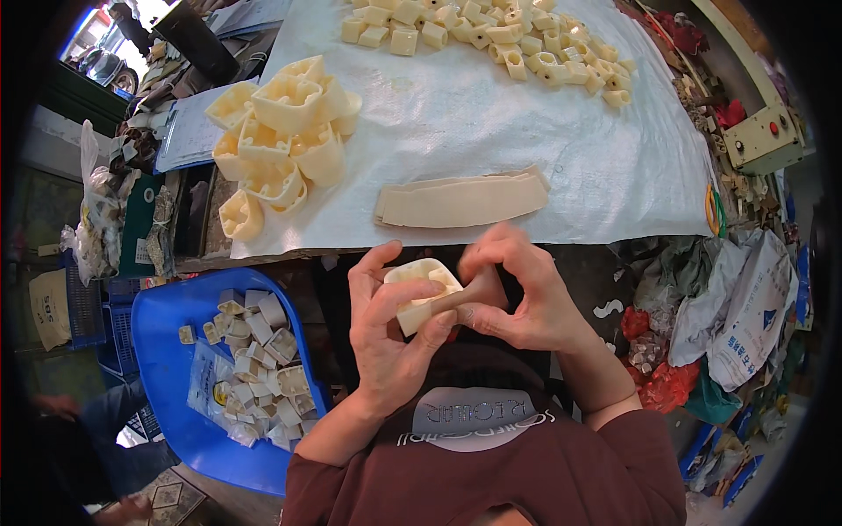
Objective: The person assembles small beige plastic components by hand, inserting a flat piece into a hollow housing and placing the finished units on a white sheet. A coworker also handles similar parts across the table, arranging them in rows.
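1. Nearest, the left hand (390, 337) curls its fingers around a cream plastic housing (421, 294), held just above the lap.
2. The right hand (526, 294) pinches a tan strip (460, 298) against that housing; the strip's far end is hidden behind the fingers.
3. Low on the left, a blue tub (167, 351) holds similar pieces, partly cut off.
4. Farther off, on the white sheet (491, 114), lie a stack of tan strips (460, 200), a heap of housings (285, 140) and, perhaps, smaller cream parts (491, 35).
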`<state>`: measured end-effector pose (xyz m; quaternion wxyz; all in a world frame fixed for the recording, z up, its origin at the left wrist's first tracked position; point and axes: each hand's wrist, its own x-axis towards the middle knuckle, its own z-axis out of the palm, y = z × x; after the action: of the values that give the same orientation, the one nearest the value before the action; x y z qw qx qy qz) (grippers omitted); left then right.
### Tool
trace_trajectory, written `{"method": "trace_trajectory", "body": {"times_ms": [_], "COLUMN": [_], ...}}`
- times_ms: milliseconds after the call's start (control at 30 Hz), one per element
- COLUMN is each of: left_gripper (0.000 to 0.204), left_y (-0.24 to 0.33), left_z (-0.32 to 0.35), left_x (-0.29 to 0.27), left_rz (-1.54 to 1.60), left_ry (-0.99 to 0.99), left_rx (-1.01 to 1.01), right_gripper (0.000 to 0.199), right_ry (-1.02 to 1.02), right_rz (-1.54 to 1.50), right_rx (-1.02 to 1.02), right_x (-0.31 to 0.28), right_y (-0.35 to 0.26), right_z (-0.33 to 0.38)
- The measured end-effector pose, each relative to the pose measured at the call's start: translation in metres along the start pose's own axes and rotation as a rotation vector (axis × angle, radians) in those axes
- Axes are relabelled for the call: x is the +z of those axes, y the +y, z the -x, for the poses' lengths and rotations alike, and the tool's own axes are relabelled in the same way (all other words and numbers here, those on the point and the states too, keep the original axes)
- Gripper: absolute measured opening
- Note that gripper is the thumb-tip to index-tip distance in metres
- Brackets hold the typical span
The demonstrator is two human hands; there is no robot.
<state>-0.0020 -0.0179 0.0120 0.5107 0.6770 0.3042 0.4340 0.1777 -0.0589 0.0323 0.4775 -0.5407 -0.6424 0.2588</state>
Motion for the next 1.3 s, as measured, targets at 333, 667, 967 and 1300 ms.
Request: {"method": "trace_trajectory", "body": {"times_ms": [333,667,967,1300], "left_gripper": [0.026,0.019,0.025,0.031], "left_y": [-0.003,-0.017,-0.02,-0.018], "left_z": [-0.007,0.002,0.002,-0.001], "left_x": [-0.01,-0.015,-0.017,-0.009], "left_rz": [0.165,0.598,0.611,0.417], "left_ry": [-0.068,-0.135,-0.252,-0.25], "left_rx": [-0.018,-0.134,-0.122,-0.083], "right_gripper": [0.054,0.059,0.031,0.032], "right_ry": [-0.481,0.191,0.183,0.06], "right_rz": [-0.214,-1.235,-1.256,-1.221], "right_rx": [0.337,0.442,0.454,0.526], "right_x": [0.04,0.037,0.035,0.027], "right_y": [-0.004,0.016,0.022,0.02], "right_z": [0.038,0.029,0.027,0.021]}}
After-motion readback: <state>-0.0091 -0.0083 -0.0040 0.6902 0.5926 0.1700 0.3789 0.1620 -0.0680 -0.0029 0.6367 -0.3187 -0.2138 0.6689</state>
